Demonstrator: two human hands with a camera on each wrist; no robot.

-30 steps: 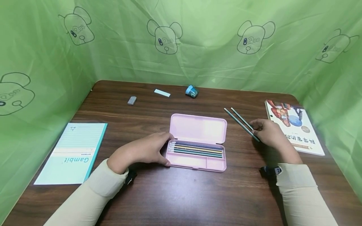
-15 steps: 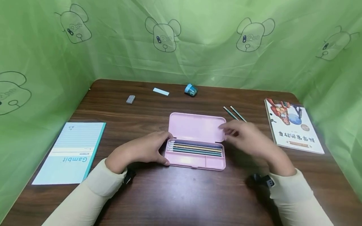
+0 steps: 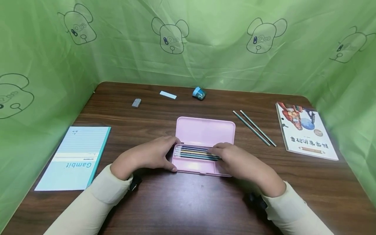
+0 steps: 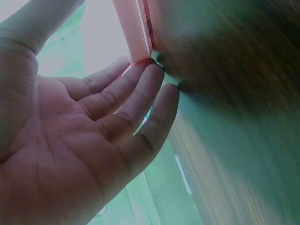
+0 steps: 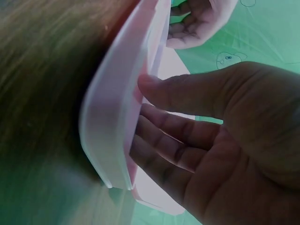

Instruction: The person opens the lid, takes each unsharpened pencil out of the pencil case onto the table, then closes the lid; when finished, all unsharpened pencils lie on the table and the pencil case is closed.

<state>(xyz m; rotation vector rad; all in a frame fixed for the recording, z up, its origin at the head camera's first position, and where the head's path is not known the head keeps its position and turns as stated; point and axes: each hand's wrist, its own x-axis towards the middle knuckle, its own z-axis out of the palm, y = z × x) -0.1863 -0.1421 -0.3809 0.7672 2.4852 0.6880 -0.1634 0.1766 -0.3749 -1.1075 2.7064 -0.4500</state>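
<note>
Pencils (image 3: 194,153), we see from the head view, lie side by side in the rear compartment of a pink pencil case (image 3: 192,167), its lid open behind. We find the case mid-table, with the left hand (image 3: 152,155) holding its left end between widely spread thumb and fingers. The right hand (image 3: 241,161) reaches over the right end, fingers on or just above the pencils; we cannot tell whether they grip any. We note two loose pencils (image 3: 251,128) to the right, near a book (image 3: 306,130), and a notebook (image 3: 73,158) at far left.

From the left wrist, we see gently bent fingers, tips against the case's corner.

From the right wrist, we see the thumb at the case's rim and the other fingertips partly hidden behind its wall.
</note>
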